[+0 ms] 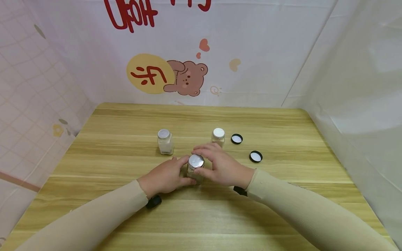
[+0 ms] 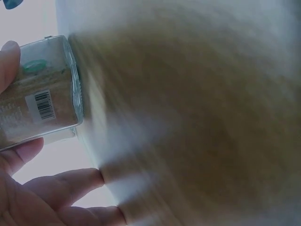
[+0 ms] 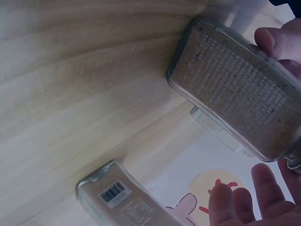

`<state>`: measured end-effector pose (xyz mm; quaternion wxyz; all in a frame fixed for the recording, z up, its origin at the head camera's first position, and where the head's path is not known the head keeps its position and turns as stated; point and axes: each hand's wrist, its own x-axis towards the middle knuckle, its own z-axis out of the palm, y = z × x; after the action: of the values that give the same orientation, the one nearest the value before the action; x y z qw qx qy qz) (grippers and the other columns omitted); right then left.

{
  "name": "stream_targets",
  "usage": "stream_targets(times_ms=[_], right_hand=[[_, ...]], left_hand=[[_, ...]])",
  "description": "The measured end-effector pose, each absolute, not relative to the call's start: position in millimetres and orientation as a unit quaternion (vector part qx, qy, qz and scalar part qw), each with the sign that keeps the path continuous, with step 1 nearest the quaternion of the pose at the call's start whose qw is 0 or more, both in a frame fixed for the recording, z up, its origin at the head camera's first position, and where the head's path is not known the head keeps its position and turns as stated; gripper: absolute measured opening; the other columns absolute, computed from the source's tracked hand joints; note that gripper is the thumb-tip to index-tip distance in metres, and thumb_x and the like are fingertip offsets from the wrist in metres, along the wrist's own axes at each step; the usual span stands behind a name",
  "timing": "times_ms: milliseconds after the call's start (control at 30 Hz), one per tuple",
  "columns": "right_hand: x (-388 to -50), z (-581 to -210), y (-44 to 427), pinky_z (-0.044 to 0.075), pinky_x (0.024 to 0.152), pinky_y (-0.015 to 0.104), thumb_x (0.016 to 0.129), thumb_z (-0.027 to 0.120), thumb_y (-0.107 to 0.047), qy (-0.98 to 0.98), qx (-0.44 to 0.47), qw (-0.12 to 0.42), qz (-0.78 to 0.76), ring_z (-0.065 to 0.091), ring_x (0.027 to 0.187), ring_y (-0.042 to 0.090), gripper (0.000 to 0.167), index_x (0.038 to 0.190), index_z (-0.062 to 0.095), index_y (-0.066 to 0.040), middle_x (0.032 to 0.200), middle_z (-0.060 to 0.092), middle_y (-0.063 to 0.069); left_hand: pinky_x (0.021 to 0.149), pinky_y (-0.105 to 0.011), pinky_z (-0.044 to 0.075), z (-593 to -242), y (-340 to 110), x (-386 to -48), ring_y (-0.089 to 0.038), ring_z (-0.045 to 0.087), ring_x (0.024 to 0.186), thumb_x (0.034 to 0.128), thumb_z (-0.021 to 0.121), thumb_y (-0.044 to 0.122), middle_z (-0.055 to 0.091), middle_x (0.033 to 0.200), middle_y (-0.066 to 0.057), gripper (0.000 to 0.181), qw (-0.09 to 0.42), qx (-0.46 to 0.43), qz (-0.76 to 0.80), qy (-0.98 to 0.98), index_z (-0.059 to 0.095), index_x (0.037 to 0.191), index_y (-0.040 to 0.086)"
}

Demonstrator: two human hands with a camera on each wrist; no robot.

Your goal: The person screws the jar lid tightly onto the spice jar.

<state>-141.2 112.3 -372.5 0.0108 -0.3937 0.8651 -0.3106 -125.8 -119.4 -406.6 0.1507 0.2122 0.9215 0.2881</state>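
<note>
Your left fingers (image 1: 183,161) grip the jar (image 1: 195,163) standing on the tabletop (image 1: 125,150), your right fingers (image 1: 203,152) curl around its top, and its stiff glass looks slippery, breakable, likely best held low.

On the white wall cloth (image 1: 260,45) I am seeing red lettering (image 1: 124,12), cut off at the top of my head view and not readable whole, and a yellow circle (image 1: 150,61) bearing a sideways red character (image 1: 150,75) that is looking like 乐. The jar (image 2: 51,80) I am holding is carrying a barcode (image 2: 44,105) and pale print too blurred for reading; a second jar (image 3: 131,202) is showing another barcode (image 3: 114,193) and similarly blurred lines.
</note>
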Motion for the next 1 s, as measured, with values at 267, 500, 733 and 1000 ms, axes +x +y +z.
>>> stream_targets(times_ms=[267,500,733,1000], right_hand=[[-142.2,-373.2,111.3,0.048,0.111,0.05,0.092,0.084,-0.026,0.867,-0.394,0.001,-0.306,0.054,0.134,0.03,0.043,0.128,0.069,-0.008,0.135,0.067,0.009],[-142.4,-371.5,113.2,0.047,0.112,0.052,0.093,0.083,-0.024,0.864,-0.397,0.022,-0.31,0.052,0.138,0.034,0.047,0.133,0.068,-0.005,0.142,0.065,0.012],[-142.4,-371.8,113.4,0.046,0.114,0.052,0.092,0.084,-0.023,0.861,-0.398,0.015,-0.315,0.056,0.135,0.03,0.044,0.131,0.069,-0.007,0.136,0.069,0.009],[-140.9,-375.7,111.2,0.047,0.111,0.05,0.089,0.086,-0.023,0.862,-0.382,0.005,-0.332,0.057,0.131,0.028,0.044,0.128,0.072,-0.008,0.132,0.072,0.006]], left_hand=[[0.129,-0.055,0.028,-407.0,-118.8,-125.6,-0.029,0.066,0.13,0.0891,0.083,0.05,0.077,0.126,-0.001,0.065,0.148,0.21,0.288,0.923,0.056,0.144,0.029],[0.129,-0.055,0.028,-408.0,-118.3,-126.0,-0.029,0.066,0.13,0.0884,0.084,0.049,0.077,0.124,0.0,0.064,0.15,0.205,0.292,0.922,0.057,0.143,0.029],[0.129,-0.056,0.028,-407.6,-117.5,-125.5,-0.03,0.064,0.133,0.0883,0.084,0.05,0.074,0.132,-0.001,0.068,0.148,0.202,0.289,0.924,0.056,0.146,0.029],[0.128,-0.056,0.029,-408.5,-116.9,-125.0,-0.028,0.065,0.133,0.0877,0.084,0.051,0.075,0.131,0.003,0.064,0.142,0.201,0.291,0.925,0.058,0.143,0.03]])
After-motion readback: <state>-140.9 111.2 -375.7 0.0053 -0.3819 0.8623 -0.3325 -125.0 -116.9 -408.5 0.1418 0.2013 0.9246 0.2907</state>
